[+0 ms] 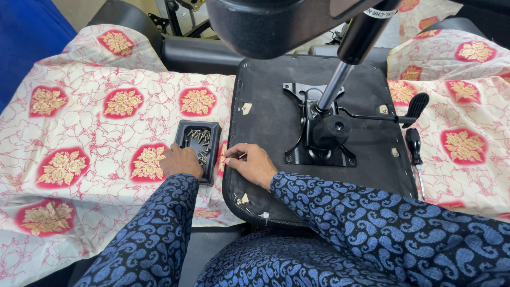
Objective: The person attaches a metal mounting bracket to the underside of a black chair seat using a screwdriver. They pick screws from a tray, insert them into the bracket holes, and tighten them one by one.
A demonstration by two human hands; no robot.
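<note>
A small screw (241, 155) is pinched in the right hand (251, 163) at the edge of the upturned black seat base (265, 114); the left hand (179, 161) rests curled on the black tray (197, 141) of screws, holding nothing visible; a red-and-gold floral cloth (90, 122) is spread beneath; a metal mechanism (319, 127) is bolted on; a screwdriver (414, 151) lies nearby.

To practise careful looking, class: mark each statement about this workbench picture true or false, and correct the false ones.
1. The left hand rests at a black tray of screws. True.
2. The right hand grips the screwdriver. False: the screwdriver lies untouched on the cloth, far right; the fingers pinch what looks like a small screw.
3. The metal plate sits on the black seat base. True.
4. The cloth is plain blue. False: it is cream with red and gold flower patches.
</note>
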